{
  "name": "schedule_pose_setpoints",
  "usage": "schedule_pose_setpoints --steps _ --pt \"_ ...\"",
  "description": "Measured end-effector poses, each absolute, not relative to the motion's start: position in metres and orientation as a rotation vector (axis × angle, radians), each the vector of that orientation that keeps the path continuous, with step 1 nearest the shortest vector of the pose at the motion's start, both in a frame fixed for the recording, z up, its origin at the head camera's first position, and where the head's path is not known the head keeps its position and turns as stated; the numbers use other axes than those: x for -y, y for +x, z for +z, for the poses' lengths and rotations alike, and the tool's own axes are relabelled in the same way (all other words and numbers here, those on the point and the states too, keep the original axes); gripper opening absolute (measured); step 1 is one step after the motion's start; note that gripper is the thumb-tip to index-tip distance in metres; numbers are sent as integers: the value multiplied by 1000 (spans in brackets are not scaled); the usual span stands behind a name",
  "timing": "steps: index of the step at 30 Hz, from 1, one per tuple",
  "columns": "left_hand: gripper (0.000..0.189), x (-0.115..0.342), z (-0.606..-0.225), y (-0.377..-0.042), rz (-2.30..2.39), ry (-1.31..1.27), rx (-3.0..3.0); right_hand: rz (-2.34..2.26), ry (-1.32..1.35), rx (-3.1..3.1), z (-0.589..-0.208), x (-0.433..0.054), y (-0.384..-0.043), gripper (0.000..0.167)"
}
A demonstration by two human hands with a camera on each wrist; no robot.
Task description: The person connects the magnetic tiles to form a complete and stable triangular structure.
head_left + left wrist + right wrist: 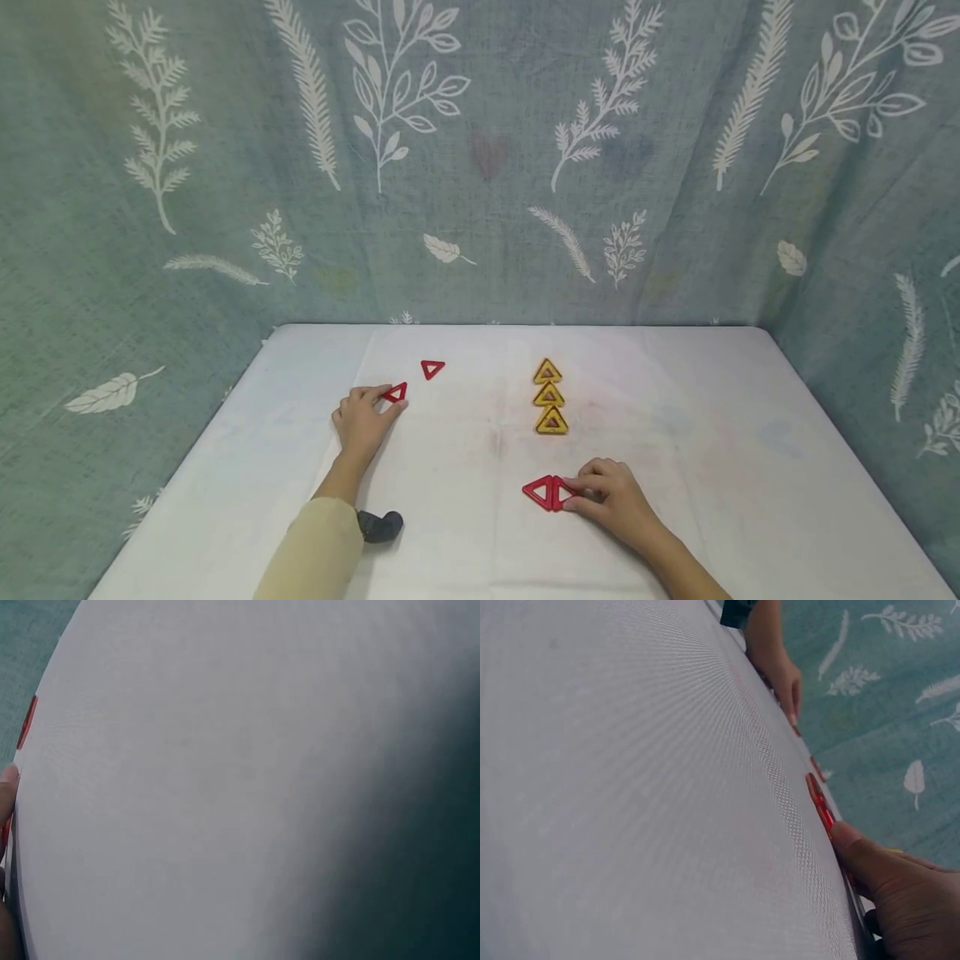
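My left hand reaches to the far left of the white table and pinches a red open-centred triangle tile between fingers and thumb. Just beyond it lies a loose red triangle. Toward the front, my right hand pinches a second red tile, its thumb and finger at the tile's right side. That tile's straight edge lines up against another red triangle, so the pair looks like a diamond. In the right wrist view, the thumb presses close on the red tiles along the tabletop.
Three yellow triangle tiles stand in a column beyond the right hand, tips pointing away. A black device sits at the left wrist beside a beige sleeve. A leaf-patterned green cloth hangs behind the table.
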State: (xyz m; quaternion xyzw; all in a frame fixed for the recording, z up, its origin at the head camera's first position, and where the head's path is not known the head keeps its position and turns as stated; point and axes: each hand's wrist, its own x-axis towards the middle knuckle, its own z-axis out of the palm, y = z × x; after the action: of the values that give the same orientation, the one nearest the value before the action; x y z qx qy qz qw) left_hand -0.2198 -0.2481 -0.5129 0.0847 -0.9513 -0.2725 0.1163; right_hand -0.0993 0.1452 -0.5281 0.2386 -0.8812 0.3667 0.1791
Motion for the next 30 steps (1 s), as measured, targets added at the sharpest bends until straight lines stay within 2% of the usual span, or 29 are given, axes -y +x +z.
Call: schedule_pose_setpoints --steps 19,30 --pt "52 244 -508 -207 -855 110 2840 1079 712 2482 -526 -143 -101 27" --pt "50 226 -507 -197 -907 -39 2837 1065 739 2434 -527 -147 -102 28"
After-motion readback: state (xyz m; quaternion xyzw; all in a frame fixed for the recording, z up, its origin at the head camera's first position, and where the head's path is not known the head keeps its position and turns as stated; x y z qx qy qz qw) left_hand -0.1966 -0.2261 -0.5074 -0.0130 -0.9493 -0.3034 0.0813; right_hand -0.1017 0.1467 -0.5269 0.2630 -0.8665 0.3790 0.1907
